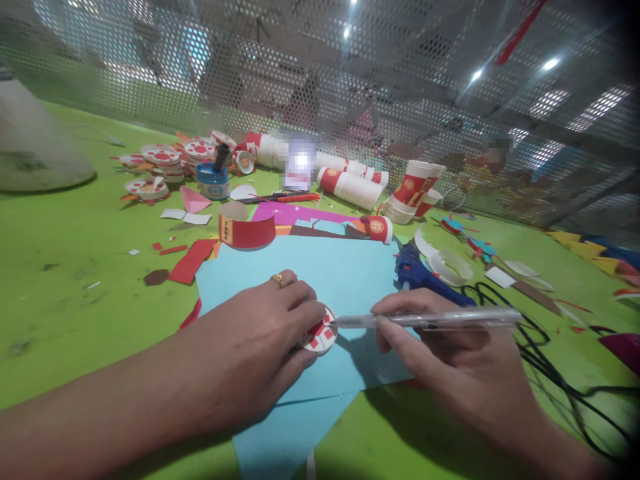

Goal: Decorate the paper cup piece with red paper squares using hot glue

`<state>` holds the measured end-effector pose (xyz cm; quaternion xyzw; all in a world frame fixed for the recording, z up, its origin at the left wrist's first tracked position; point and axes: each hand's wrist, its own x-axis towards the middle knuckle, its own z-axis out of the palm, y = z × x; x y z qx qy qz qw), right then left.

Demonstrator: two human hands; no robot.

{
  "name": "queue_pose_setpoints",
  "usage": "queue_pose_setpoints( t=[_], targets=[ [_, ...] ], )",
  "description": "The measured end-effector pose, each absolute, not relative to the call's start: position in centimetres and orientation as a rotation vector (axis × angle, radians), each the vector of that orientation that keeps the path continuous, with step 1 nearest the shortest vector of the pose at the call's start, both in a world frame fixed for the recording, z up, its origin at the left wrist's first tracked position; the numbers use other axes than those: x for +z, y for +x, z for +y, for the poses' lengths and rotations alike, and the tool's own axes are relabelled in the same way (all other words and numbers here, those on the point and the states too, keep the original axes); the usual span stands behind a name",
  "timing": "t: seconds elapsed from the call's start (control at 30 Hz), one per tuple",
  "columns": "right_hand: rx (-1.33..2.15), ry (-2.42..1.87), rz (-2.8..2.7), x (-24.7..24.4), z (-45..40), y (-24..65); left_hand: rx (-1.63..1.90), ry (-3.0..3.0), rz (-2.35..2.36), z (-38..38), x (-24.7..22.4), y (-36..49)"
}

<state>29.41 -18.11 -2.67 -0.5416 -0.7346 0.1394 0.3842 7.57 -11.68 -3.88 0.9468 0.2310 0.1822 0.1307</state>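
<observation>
My left hand presses a small round white disc with red paper pieces against the light blue paper, its fingers closed around the disc's left side. Between the thumb and fingers of my right hand is a clear pen, held nearly level. The pen's tip points left and meets the disc's right edge, or comes very close to it. Part of the disc is hidden under my left fingers.
A blue glue gun with a black cord lies right of the paper. Behind are a cut red cup ring, scissors, a blue jar, stacked paper cups and decorated discs. Scraps lie at left.
</observation>
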Motion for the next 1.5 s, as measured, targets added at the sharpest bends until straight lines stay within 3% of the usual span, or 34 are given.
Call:
queue_pose_setpoints(
  t=[1.5],
  targets=[
    [0.419, -1.390, -1.862, -2.74, -17.80, 29.13, 0.498, 2.759, 0.691, -11.72, -3.84, 7.68]
  ],
)
